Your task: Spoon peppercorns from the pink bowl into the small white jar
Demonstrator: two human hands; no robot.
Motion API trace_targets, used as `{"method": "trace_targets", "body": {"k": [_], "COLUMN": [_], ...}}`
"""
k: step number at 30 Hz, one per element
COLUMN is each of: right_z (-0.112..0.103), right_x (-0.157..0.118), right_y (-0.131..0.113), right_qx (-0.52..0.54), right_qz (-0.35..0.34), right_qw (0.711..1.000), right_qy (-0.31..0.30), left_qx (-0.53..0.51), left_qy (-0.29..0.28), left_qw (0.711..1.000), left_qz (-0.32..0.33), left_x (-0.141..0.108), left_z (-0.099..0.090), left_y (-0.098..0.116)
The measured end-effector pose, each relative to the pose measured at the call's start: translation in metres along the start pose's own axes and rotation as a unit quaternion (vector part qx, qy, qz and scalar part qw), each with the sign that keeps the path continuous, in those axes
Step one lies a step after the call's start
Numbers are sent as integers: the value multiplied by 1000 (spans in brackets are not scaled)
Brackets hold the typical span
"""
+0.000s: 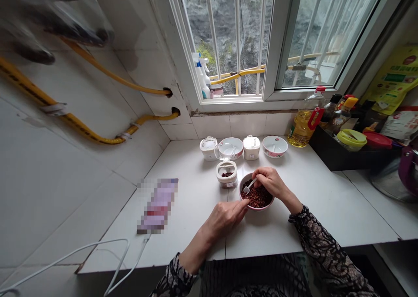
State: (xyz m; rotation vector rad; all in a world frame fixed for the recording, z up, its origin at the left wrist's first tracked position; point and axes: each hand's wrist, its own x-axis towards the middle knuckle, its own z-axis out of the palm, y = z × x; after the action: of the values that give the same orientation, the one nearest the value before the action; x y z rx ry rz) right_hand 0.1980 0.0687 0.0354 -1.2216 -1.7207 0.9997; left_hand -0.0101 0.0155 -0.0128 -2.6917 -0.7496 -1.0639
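A bowl [256, 209] with a pinkish rim stands on the white tiled counter, holding small reddish-brown dried bits that look like Sichuan peppercorns [259, 197]. My left hand [228, 214] grips the bowl's near left rim, thumb at the edge and fingers along the outside. Pinched in my right hand [269, 181] is a small white spoon [250, 186], its tip down in the peppercorns. Just left of the bowl stands a clear seasoning jar [227, 181] with a cream rim and its lid up; a few of the same dark bits show inside.
Behind are two cream-lidded jars [251, 148] and two floral bowls [275, 147]. An oil bottle [305, 120] and a black box [333, 151] of condiments stand right. A blurred purple phone-like object [158, 205] with a white cable [126, 253] lies left.
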Motion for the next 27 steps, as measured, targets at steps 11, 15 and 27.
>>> {"method": "trace_targets", "body": {"k": [11,15,27], "right_z": [-9,-9,-7], "right_x": [2,3,1], "right_y": [-8,-7,-5], "right_qx": [67,78,-5], "right_qz": [80,90,44], "right_qw": [992,990,996], "right_qy": [70,76,79], "left_qx": [-11,-9,-5], "left_qy": [-4,-8,-12], "left_qw": [1000,1000,1000], "left_qz": [-4,-1,-3], "left_x": [0,0,1], "left_z": [0,0,-2], "left_y": [0,-1,0]}}
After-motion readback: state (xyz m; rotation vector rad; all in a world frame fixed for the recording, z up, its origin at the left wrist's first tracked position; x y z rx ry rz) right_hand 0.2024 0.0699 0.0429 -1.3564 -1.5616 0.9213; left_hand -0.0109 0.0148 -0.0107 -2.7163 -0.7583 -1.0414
